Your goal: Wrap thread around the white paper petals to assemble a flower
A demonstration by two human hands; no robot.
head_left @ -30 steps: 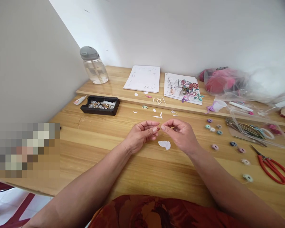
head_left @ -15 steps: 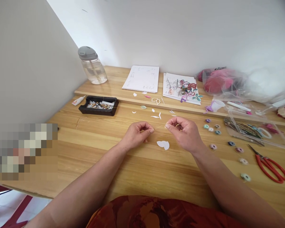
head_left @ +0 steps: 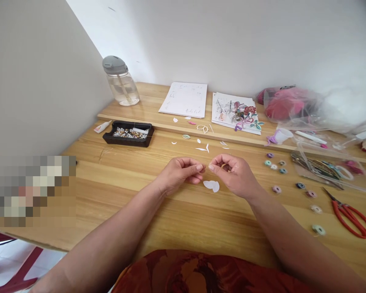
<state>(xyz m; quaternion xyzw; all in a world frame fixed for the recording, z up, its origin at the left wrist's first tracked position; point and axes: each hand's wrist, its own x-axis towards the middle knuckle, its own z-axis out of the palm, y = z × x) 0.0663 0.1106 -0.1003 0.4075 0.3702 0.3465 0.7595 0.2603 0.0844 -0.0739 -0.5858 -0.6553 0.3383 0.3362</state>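
Observation:
Over the middle of the desk, my left hand (head_left: 184,174) pinches thumb against fingers on a fine strand, thread or wire, barely visible now. My right hand (head_left: 232,174) faces it in a pinch of its own, thumb on forefinger, on the same strand. The fingertips of both hands almost meet. Just below them on the wood lie overlapping white paper petal shapes (head_left: 211,186). Beyond the hands are small white leaf-shaped cutouts (head_left: 207,147) and a green-striped leaf piece (head_left: 186,136).
A black tray (head_left: 128,142) of beads and a small tube (head_left: 102,126) sit left. Behind stand a water bottle (head_left: 122,89), paper sheets (head_left: 184,99) and thread-wrapped flowers (head_left: 244,118). On the right are bobbins (head_left: 276,189), a clear plastic box (head_left: 358,179) and red-handled scissors (head_left: 350,215).
My hands have come closer together, left hand moving right and right hand slightly left. The strand that stretched between them is now mostly hidden. The view has shifted slightly.

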